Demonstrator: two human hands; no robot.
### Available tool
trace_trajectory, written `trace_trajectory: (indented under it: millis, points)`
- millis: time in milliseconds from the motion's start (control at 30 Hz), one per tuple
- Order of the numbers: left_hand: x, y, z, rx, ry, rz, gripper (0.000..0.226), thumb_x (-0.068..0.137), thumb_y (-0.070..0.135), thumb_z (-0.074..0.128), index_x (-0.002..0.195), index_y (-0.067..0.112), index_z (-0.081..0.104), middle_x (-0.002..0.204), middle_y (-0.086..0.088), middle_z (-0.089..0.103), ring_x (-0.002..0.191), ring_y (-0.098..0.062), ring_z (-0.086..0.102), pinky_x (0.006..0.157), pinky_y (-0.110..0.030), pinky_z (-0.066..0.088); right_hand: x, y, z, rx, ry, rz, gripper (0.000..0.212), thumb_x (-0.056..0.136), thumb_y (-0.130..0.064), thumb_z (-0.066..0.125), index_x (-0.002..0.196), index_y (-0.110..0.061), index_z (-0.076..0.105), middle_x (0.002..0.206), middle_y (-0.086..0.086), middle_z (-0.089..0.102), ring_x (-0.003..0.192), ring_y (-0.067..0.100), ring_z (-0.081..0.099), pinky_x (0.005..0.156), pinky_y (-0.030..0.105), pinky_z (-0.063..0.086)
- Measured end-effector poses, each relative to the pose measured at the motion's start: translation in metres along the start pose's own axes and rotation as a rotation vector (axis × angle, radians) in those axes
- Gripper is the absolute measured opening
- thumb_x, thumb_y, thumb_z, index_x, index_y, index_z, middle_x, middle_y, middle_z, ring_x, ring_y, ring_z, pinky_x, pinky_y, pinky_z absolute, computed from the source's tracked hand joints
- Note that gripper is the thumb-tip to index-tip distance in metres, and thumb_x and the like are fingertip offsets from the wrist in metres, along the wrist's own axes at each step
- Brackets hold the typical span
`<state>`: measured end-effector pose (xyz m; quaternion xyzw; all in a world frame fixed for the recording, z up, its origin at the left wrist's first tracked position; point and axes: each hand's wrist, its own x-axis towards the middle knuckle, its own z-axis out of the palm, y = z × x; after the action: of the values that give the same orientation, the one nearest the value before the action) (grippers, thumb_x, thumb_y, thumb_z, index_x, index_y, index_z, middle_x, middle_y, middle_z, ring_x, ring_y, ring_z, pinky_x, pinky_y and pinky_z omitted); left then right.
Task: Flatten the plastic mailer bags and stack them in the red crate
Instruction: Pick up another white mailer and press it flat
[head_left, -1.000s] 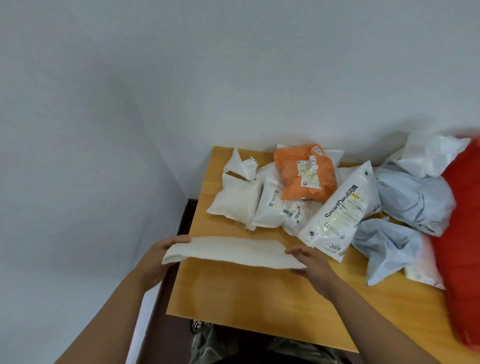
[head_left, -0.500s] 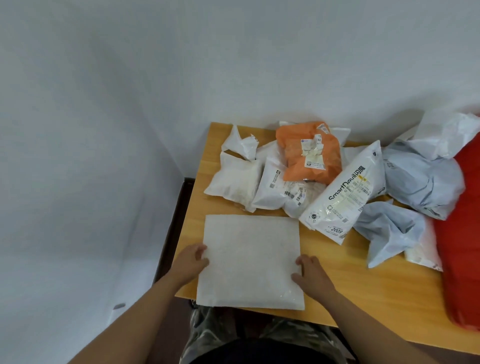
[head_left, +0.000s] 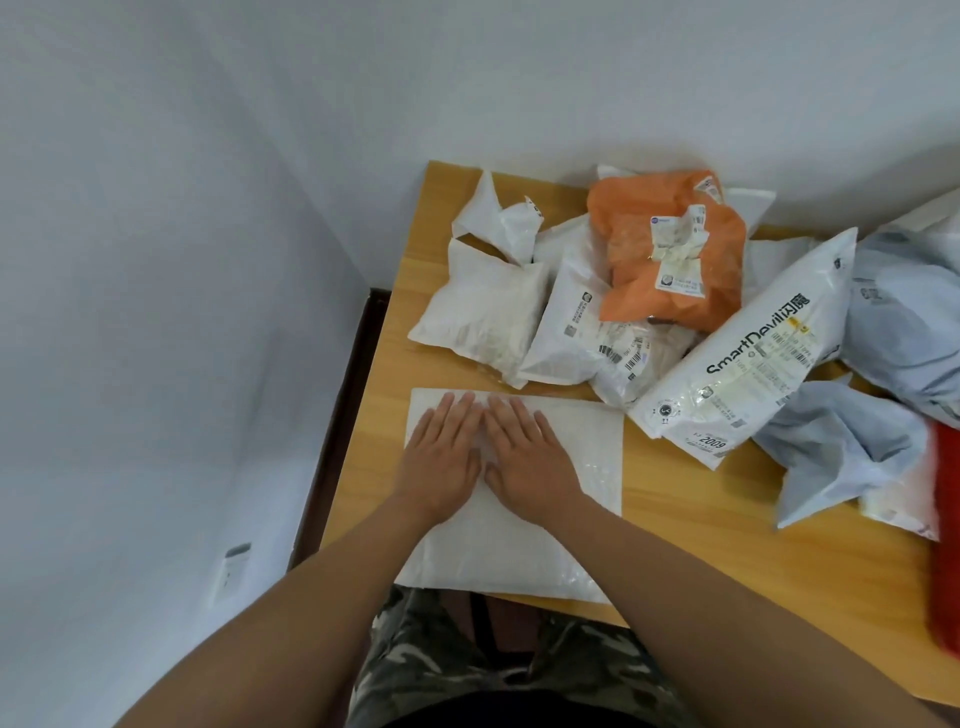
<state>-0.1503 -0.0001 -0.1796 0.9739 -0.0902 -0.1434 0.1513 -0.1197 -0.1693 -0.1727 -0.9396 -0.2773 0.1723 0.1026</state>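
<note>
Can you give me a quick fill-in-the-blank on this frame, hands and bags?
1. Both hands, left hand and right hand, press flat on a ____ mailer at the table's near edge.
2. The mailer printed "SmartDevil" lies to the ____ of the pressed one.
3. The bag with a torn label on top of the pile is ____.
4. The crate at the right edge is ____.

Missing words: white; right; orange; red
</note>
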Motion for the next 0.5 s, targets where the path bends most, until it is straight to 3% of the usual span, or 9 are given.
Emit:
trace_trajectory:
  millis: [167, 333, 500]
  points:
    - [0.001, -0.013, 0.021, 0.035, 0.004, -0.056, 0.060, 0.102, 0.043, 0.027, 0.153, 0.012, 0.026, 0.161, -0.009, 0.023, 0.150, -0.027, 0.014, 0.121, -0.041, 0.007, 0.011, 0.006, 0.019, 0.010, 0.029, -0.007, 0.059, 0.098, -0.043, 0.034, 0.149, -0.014, 0.042, 0.159, 0.005, 0.035, 0.148, 0.026, 0.030, 0.117, 0.049, 0.031]
    - [0.001, -0.018, 0.033, 0.077, 0.018, -0.066, 0.063, 0.102, 0.047, 0.025, 0.155, 0.014, 0.023, 0.163, -0.009, 0.019, 0.152, -0.027, 0.012, 0.122, -0.044, 0.011, 0.010, 0.018, 0.034, 0.003, 0.055, -0.038, 0.060, 0.102, -0.047, 0.031, 0.156, -0.018, 0.030, 0.165, 0.001, 0.021, 0.153, 0.021, 0.013, 0.122, 0.044, 0.013]
    - [0.001, -0.019, 0.035, 0.083, 0.044, -0.059, 0.063, 0.102, 0.049, 0.027, 0.156, 0.018, 0.022, 0.164, -0.007, 0.017, 0.152, -0.027, 0.011, 0.122, -0.045, 0.012, 0.011, 0.020, 0.039, 0.003, 0.095, -0.027, 0.061, 0.102, -0.048, 0.033, 0.156, -0.020, 0.029, 0.165, -0.001, 0.019, 0.153, 0.019, 0.010, 0.123, 0.044, 0.013]
